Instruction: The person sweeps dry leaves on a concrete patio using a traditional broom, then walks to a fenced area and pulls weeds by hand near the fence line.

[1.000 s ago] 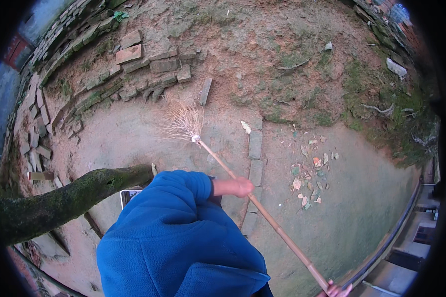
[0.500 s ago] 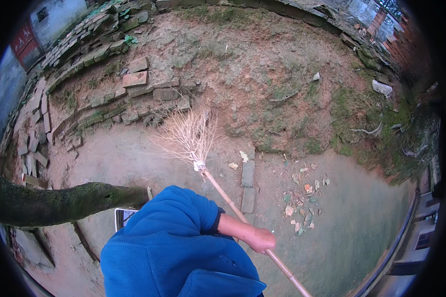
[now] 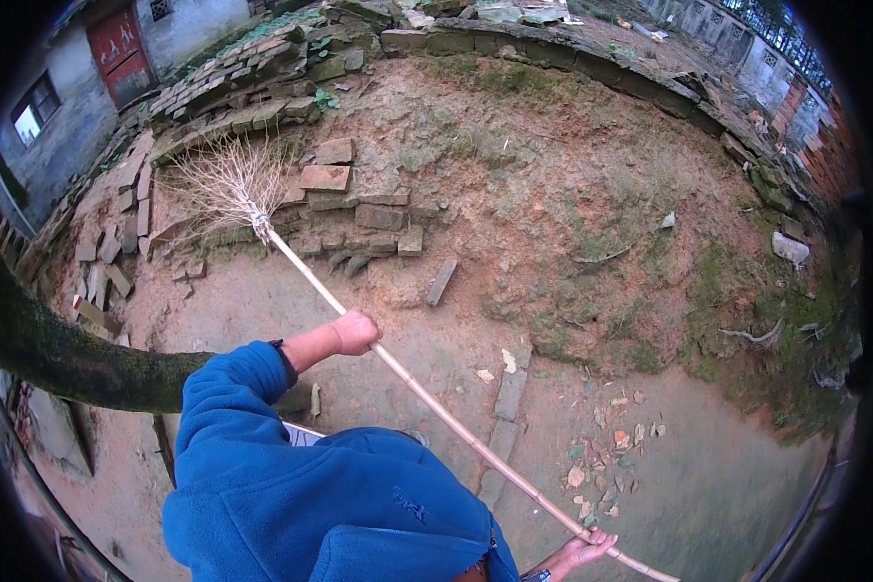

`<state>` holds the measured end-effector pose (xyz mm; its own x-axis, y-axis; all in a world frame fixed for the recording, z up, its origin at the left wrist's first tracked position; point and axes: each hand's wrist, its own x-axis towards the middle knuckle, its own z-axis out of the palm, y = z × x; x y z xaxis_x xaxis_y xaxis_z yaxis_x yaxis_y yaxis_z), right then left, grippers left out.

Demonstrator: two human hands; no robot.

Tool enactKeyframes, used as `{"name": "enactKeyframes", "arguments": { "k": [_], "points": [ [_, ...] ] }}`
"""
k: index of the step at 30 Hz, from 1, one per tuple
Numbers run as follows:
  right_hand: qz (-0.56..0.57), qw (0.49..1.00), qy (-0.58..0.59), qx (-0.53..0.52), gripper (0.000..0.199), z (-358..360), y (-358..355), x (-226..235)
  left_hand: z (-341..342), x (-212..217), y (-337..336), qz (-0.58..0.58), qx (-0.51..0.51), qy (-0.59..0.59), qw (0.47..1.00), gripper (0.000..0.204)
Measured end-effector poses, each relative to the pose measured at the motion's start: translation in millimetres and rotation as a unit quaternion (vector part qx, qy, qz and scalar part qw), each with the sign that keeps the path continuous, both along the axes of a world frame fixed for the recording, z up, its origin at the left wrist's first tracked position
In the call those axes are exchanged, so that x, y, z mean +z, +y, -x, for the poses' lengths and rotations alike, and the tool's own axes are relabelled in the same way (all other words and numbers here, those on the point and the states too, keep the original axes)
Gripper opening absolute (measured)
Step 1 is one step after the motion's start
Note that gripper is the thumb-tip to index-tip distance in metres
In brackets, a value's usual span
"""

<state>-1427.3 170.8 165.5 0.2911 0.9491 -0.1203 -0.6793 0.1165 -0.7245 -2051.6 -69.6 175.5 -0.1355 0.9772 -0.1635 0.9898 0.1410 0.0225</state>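
In the head view, your left hand (image 3: 356, 332) is clamped around the bamboo handle (image 3: 417, 387) of a twig broom (image 3: 263, 225), and your right hand (image 3: 588, 549) is wrapped around it near its lower end. The bristles (image 3: 228, 184) fan out at upper left, near a reddish brick (image 3: 325, 178); I cannot tell whether they touch anything. Fallen leaves (image 3: 576, 476) lie on the ground (image 3: 718, 456) near your right hand.

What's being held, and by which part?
A twig broom, by its bamboo handle: left hand nearer the twigs, right hand toward the other end.
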Motion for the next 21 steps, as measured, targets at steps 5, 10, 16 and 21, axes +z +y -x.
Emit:
{"name": "enactKeyframes", "arguments": {
  "k": [5,10,16,21],
  "points": [
    [-0.059,0.998,-0.031,-0.009,0.024,31,16,25,1,-4,12,-0.166,0.106,0.016,0.980,0.025],
    [-0.092,0.969,-0.172,-0.149,0.011,-35,20,63,-27,45,77,-0.284,0.030,-0.050,0.957,0.032],
    [0.101,0.980,-0.065,-0.159,0.027,68,12,23,28,101,129,-0.383,0.022,0.044,0.923,0.028],
    [0.381,0.840,-0.137,0.361,0.035,191,-11,-29,104,78,145,-0.280,-0.045,0.108,0.953,0.021]
  ]
}}
